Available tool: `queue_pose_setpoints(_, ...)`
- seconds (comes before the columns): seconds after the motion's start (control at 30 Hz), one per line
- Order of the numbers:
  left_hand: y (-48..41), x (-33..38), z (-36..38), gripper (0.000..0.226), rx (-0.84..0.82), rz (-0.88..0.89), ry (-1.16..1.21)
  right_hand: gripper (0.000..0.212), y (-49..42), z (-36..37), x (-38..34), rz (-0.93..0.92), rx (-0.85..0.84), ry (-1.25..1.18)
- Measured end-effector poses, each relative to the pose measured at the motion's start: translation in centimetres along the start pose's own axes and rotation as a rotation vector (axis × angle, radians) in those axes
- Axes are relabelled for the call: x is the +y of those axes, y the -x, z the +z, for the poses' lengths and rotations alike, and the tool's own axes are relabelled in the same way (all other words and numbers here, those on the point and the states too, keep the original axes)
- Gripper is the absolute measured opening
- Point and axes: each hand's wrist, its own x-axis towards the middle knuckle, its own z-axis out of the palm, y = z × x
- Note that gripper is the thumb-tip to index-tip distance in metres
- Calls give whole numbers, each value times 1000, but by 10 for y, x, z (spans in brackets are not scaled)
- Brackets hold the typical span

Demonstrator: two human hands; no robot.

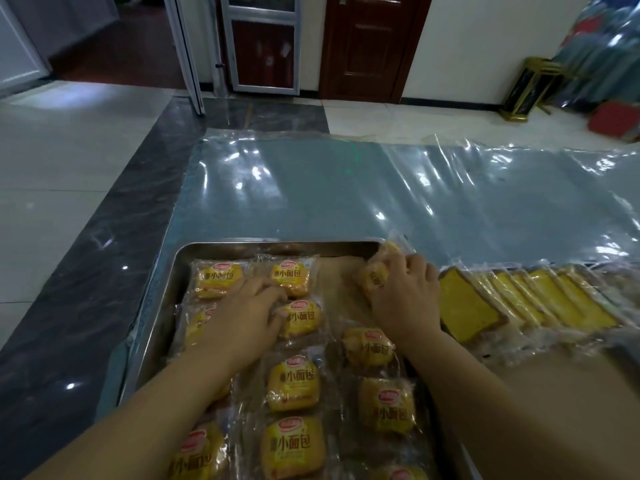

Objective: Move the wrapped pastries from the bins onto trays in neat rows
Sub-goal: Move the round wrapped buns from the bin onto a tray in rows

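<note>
One wrapped bun (375,277) within fingers (415,263) of right hand (405,299), at tray (242,244) corner.

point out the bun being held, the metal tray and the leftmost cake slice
held bun (375,277), head view, printed front of its wrapper
metal tray (277,247), head view, far rim
leftmost cake slice (464,306), head view, yellow top face

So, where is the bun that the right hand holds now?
In the head view, the bun is in the grip of the right hand at the far right corner of the tray, just left of the row of yellow cake slices.
</note>
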Motion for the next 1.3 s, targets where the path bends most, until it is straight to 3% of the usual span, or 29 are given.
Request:
queue_pose_setpoints(0.17,0,23,17,38,-81,20,-24,33,-2,-4,19,107,-178,-96)
queue_pose_setpoints(0.4,9,27,37,47,-195,-29,-71,30,-9,3,20,105,-260,-41)
queue_pose_setpoints(0.53,14,25,38,51,-201,-45,-64,11,-12,4,13,87,-298,-41)
queue_pose_setpoints(0.73,18,22,37,53,-200,-44,-64,8,-14,6,4,251,-186,-592)
queue_pose_setpoints(0.87,22,21,34,52,-190,-50,-78,15,-12,5,-8,622,-483,-1083)
queue_pose_setpoints(0.93,23,19,31,48,-179,-56,-72,23,-3,7,-11,677,-661,-965)
queue_pose_setpoints(0.97,23,19,29,45,-176,-57,-63,22,3,10,-10,612,-670,-856)
queue_pose_setpoints(1.03,23,18,26,39,-165,-56,-40,14,16,11,-8,399,-515,-633)
queue_pose_setpoints(1.13,19,18,23,35,-133,-45,-26,19,19,0,-4,198,-224,-378)
queue_pose_setpoints(1.2,15,18,21,38,-119,-39,-28,22,7,-8,1,230,-93,-446)
queue_pose_setpoints(1.3,6,19,21,41,-111,-40,-40,34,-14,-14,11,426,10,-596)
